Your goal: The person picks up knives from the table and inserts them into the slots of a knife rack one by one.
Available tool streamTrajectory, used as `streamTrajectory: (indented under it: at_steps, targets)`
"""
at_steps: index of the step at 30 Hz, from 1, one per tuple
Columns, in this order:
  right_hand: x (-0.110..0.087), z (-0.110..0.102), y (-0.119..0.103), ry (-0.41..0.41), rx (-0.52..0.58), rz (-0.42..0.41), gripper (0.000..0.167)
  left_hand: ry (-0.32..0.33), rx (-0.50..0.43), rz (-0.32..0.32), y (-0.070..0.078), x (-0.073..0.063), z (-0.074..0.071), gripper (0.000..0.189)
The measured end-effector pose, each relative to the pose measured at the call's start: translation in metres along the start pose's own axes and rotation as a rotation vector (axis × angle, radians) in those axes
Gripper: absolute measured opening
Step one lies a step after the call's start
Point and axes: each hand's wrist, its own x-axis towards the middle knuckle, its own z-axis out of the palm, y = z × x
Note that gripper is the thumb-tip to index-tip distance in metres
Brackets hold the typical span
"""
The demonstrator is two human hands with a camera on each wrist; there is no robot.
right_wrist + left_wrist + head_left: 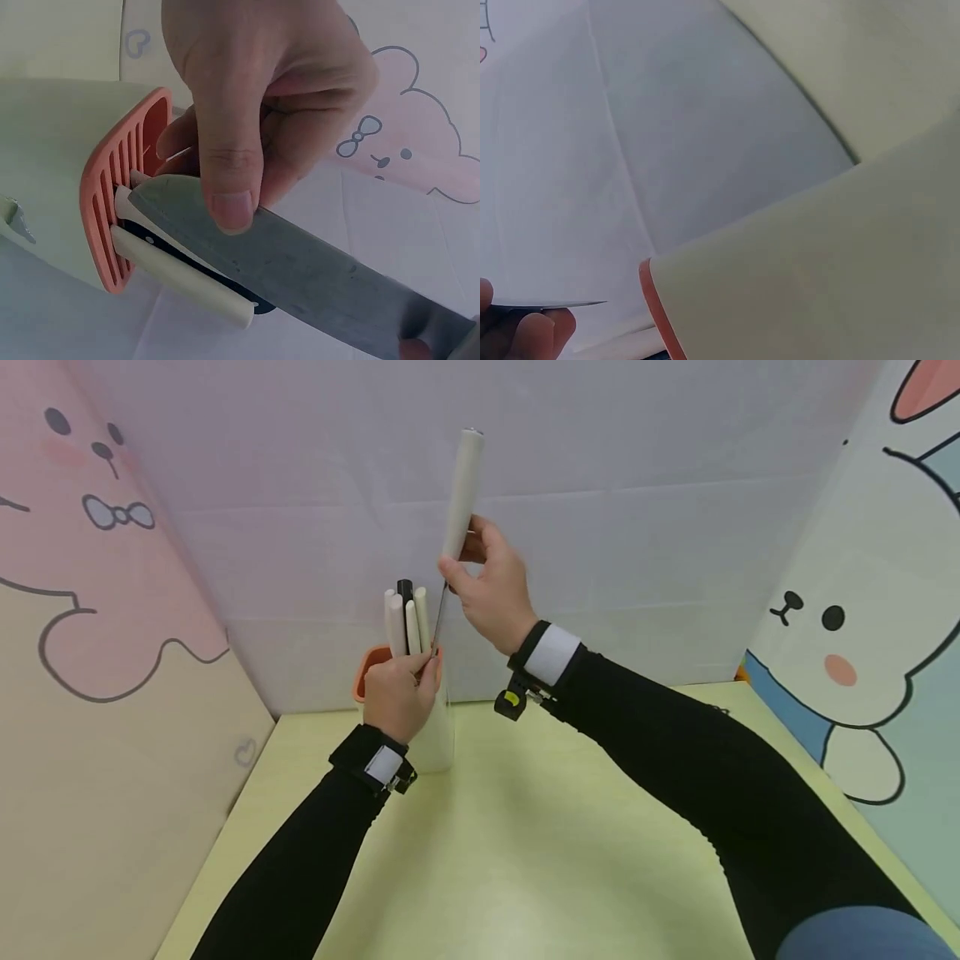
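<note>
My right hand (495, 581) holds a kitchen knife by its cream handle (463, 485), which points up with the blade downward. Near its tip, the broad grey blade (300, 281) is pinched by the left hand (232, 112), the thumb lying flat across its face. The tip sits just outside a pale knife block (433, 747) with an orange slotted top (101, 202). Several handles stand in the slots, cream ones (191, 277) and a black one (405, 589). In the left wrist view, fingertips (536, 334) and the thin blade edge show beside the block's orange rim (660, 311).
The block stands on a pale yellow table (525, 827) near its back edge. A white back wall (600, 552) rises behind it. Side panels with cartoon animals flank the table, a pink one (150, 585) at left and a white bear panel (847, 568) at right.
</note>
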Motion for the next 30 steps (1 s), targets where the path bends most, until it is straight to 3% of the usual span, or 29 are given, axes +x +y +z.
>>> streamTrajectory:
  at_steps: [4,10,20,30]
  targets:
    - [0.006,0.008,-0.001,-0.039,-0.099,-0.065,0.052,0.01,-0.042,-0.058,-0.004,0.003,0.003,0.015]
    - [0.013,0.016,-0.001,-0.096,-0.167,-0.105,0.055,0.004,-0.064,-0.093,-0.009,0.006,0.009,0.015]
    - [0.017,0.024,0.006,-0.13,-0.174,-0.093,0.053,-0.005,-0.017,-0.138,-0.018,0.004,0.016,0.022]
    - [0.014,0.029,0.02,-0.152,-0.187,-0.052,0.052,-0.033,-0.013,-0.186,-0.022,-0.001,0.023,0.017]
